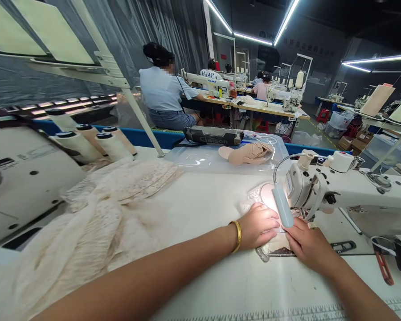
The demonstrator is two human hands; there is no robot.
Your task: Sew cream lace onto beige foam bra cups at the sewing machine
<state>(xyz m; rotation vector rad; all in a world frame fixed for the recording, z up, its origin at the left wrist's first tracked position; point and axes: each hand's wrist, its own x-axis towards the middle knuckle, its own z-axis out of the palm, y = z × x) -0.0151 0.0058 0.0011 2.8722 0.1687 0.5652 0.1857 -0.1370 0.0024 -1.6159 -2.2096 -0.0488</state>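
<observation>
A pale pink lace garment piece (276, 246), perhaps a bra part with a rounded cup, lies at the needle area of a white sewing machine (324, 187). My left hand (259, 225), with a gold bangle at the wrist, is closed on the garment's left side, fingers pointing right. On the other side, close to the presser foot, my right hand (309, 244) grips the fabric with bent fingers. A lit lamp (282, 207) on a bendable neck hangs just above and hides part of the cloth and fingertips. What lies beneath the fingers is hidden.
Cream lace cloth (100, 223) is heaped at left, beside thread cones (96, 140) and another machine (30, 174). Beige cups (250, 153) rest on a plastic bin lid (200, 160) behind. Thread snips (343, 246) and a red-handled tool (383, 267) lie right. A co-worker (165, 89) sits ahead.
</observation>
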